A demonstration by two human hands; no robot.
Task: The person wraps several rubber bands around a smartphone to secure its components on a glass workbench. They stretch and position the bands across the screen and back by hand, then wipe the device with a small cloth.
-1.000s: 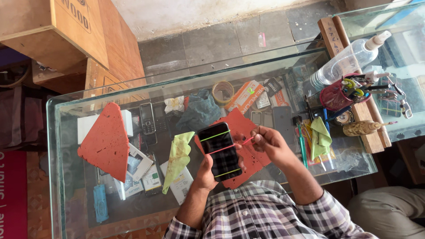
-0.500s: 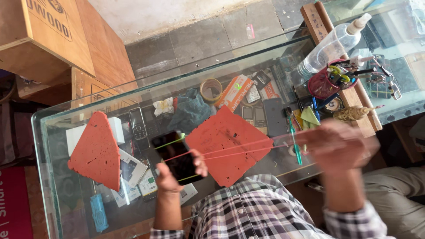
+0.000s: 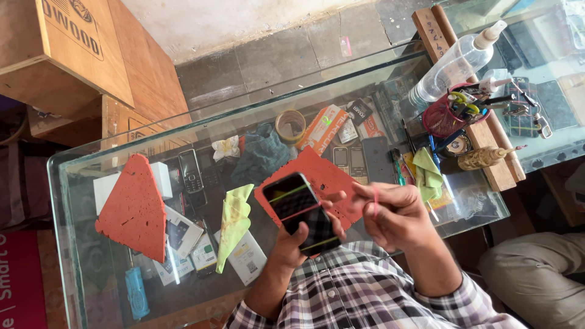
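Left hand (image 3: 291,244) grips banded smartphone (image 3: 300,212) over glass counter's (image 3: 91,280) near edge; right hand (image 3: 390,213) pinches red rubber band (image 3: 375,201).

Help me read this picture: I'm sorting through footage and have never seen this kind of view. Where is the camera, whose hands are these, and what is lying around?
The camera sits on a person's head and looks down at their own two bare hands over a glass counter. The left hand holds a dark smartphone with thin bands stretched across its screen. The right hand pinches a red rubber band beside the phone. Under the phone lies a red mat; a second red mat lies to the left, with a yellow-green cloth between them. Further off stand a clear spray bottle and a red tool cup. Old phones and small boxes show through the glass, on the shelf beneath.
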